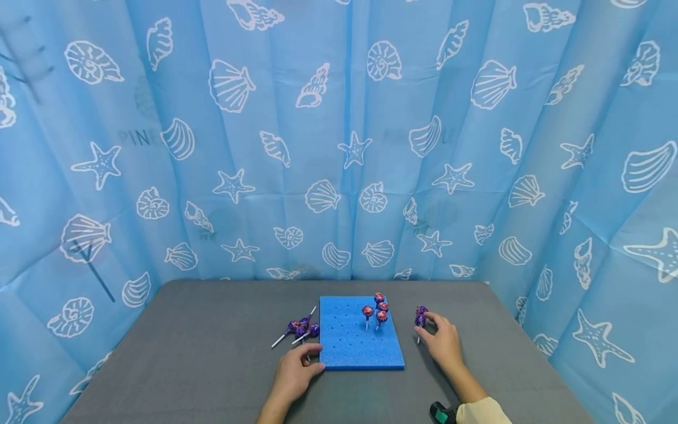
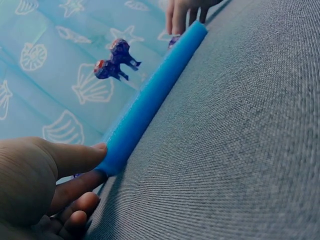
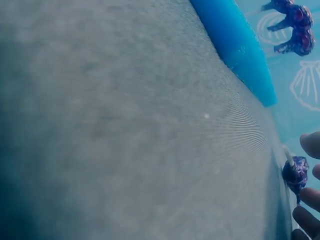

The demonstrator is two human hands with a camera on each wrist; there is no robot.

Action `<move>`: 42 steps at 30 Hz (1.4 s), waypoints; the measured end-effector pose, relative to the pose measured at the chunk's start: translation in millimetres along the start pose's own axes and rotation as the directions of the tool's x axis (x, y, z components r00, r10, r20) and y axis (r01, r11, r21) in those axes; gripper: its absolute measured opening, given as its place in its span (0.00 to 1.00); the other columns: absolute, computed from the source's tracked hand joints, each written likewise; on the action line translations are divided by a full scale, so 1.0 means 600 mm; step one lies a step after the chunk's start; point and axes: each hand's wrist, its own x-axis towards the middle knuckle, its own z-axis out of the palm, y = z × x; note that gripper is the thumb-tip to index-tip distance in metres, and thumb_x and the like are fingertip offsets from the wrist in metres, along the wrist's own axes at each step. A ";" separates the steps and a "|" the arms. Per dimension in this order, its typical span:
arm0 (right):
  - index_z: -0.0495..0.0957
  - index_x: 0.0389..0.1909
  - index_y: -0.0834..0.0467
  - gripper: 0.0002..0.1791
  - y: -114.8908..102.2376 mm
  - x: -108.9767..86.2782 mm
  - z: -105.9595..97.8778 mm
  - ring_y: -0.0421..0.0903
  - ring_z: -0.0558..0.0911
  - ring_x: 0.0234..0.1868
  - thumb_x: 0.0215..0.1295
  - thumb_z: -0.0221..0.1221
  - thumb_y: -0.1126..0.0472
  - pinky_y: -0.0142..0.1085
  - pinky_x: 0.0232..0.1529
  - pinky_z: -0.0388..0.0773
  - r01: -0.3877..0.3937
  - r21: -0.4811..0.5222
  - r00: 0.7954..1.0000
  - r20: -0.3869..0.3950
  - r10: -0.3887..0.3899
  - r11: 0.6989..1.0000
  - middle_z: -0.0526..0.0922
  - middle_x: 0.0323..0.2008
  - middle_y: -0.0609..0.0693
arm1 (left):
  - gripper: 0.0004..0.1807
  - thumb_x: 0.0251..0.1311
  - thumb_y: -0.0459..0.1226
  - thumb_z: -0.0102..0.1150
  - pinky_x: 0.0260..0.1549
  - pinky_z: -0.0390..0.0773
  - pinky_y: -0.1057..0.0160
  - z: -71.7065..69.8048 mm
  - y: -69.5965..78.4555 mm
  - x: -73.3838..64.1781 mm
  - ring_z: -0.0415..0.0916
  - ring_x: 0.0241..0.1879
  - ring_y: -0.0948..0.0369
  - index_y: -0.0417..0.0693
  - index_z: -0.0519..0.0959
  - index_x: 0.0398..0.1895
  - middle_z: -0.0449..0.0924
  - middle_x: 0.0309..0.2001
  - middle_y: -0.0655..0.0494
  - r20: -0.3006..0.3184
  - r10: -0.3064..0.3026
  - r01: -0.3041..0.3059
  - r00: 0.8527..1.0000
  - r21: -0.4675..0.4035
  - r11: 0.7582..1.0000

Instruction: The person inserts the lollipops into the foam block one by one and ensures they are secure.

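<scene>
A blue foam board (image 1: 356,347) with small holes lies on the grey table. Several wrapped lollipops (image 1: 368,311) stand upright in its back right part. My left hand (image 1: 294,373) rests at the board's front left corner; in the left wrist view its thumb and index finger touch the board's end. Over to the right, my right hand (image 1: 442,341) is at purple-wrapped lollipops (image 1: 421,320) on the table. The right wrist view shows a lollipop (image 3: 296,171) among the spread fingers, with a gap beside the thumb; firm contact is not visible.
Left of the board lies a loose pile of purple lollipops (image 1: 302,327) with white sticks. A blue curtain (image 1: 339,147) with white shells hangs behind the table (image 1: 222,353). A dark strap with a green patch (image 1: 441,414) is near the right sleeve (image 1: 483,412).
</scene>
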 end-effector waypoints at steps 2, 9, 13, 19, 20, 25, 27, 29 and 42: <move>0.75 0.56 0.67 0.27 0.003 0.002 0.000 0.66 0.72 0.51 0.57 0.68 0.58 0.58 0.50 0.65 -0.036 -0.007 0.999 0.025 0.036 0.999 0.76 0.53 0.70 | 0.18 0.50 0.35 0.73 0.26 0.65 0.65 0.000 0.000 0.000 0.66 0.27 0.66 0.49 0.83 0.46 0.81 0.38 0.60 -0.002 0.002 -0.002 1.000 0.000 1.000; 0.74 0.58 0.66 0.28 0.002 0.012 0.003 0.69 0.70 0.54 0.59 0.66 0.57 0.62 0.52 0.60 -0.064 -0.037 0.996 0.060 0.066 0.997 0.75 0.56 0.69 | 0.18 0.49 0.35 0.73 0.26 0.65 0.65 0.001 -0.001 0.000 0.66 0.27 0.65 0.49 0.84 0.46 0.81 0.38 0.60 -0.008 0.009 -0.008 1.000 0.001 1.000; 0.74 0.58 0.65 0.28 0.003 0.019 0.004 0.68 0.71 0.53 0.58 0.66 0.58 0.61 0.51 0.60 -0.071 -0.046 0.995 0.064 0.074 0.996 0.76 0.56 0.68 | 0.18 0.50 0.35 0.73 0.26 0.65 0.65 0.002 -0.001 0.001 0.66 0.27 0.65 0.50 0.83 0.46 0.81 0.38 0.60 0.008 -0.003 0.003 1.000 -0.004 1.000; 0.75 0.57 0.64 0.27 0.006 0.027 0.005 0.66 0.72 0.50 0.57 0.67 0.60 0.60 0.49 0.62 -0.052 -0.063 0.997 0.050 0.055 0.997 0.79 0.52 0.65 | 0.18 0.50 0.35 0.72 0.26 0.65 0.65 0.004 0.000 0.002 0.66 0.27 0.64 0.50 0.83 0.46 0.81 0.38 0.60 0.015 -0.009 0.009 1.000 -0.013 1.000; 0.76 0.56 0.64 0.26 0.007 0.028 0.005 0.65 0.73 0.50 0.57 0.67 0.61 0.60 0.48 0.62 -0.044 -0.059 0.998 0.045 0.046 0.997 0.80 0.50 0.65 | 0.18 0.50 0.35 0.73 0.26 0.65 0.65 0.004 0.000 0.002 0.66 0.27 0.64 0.49 0.83 0.46 0.81 0.38 0.60 0.015 -0.008 0.008 1.000 -0.016 1.000; 0.77 0.53 0.64 0.21 0.014 0.025 0.006 0.61 0.75 0.45 0.58 0.66 0.65 0.56 0.47 0.63 -0.029 -0.030 0.999 0.016 0.029 0.999 0.83 0.41 0.61 | 0.18 0.50 0.36 0.73 0.26 0.65 0.65 0.005 -0.001 0.003 0.66 0.27 0.63 0.50 0.83 0.47 0.81 0.38 0.60 0.025 -0.015 0.015 1.000 -0.021 1.000; 0.78 0.51 0.64 0.19 0.016 0.024 0.006 0.60 0.75 0.43 0.57 0.66 0.66 0.54 0.45 0.64 -0.017 -0.024 1.000 -0.002 0.017 1.000 0.84 0.38 0.59 | 0.18 0.50 0.36 0.72 0.26 0.65 0.64 0.005 -0.002 0.003 0.66 0.27 0.63 0.50 0.83 0.47 0.81 0.38 0.60 0.025 -0.014 0.014 1.000 -0.021 1.000; 0.79 0.48 0.64 0.17 0.016 0.024 0.006 0.58 0.76 0.40 0.56 0.66 0.67 0.52 0.42 0.66 0.000 -0.017 1.000 -0.016 0.000 1.000 0.84 0.34 0.56 | 0.18 0.50 0.36 0.73 0.26 0.65 0.64 0.004 -0.003 0.004 0.66 0.27 0.64 0.50 0.83 0.46 0.81 0.38 0.60 0.019 -0.009 0.010 1.000 -0.021 1.000; 0.82 0.42 0.64 0.13 0.009 0.031 0.000 0.48 0.79 0.30 0.55 0.68 0.68 0.45 0.34 0.72 0.041 -0.037 0.997 0.063 -0.039 0.998 0.82 0.28 0.49 | 0.18 0.49 0.35 0.73 0.26 0.65 0.65 0.004 -0.006 0.003 0.66 0.27 0.66 0.50 0.84 0.45 0.81 0.37 0.61 0.000 0.001 -0.001 1.000 -0.006 1.000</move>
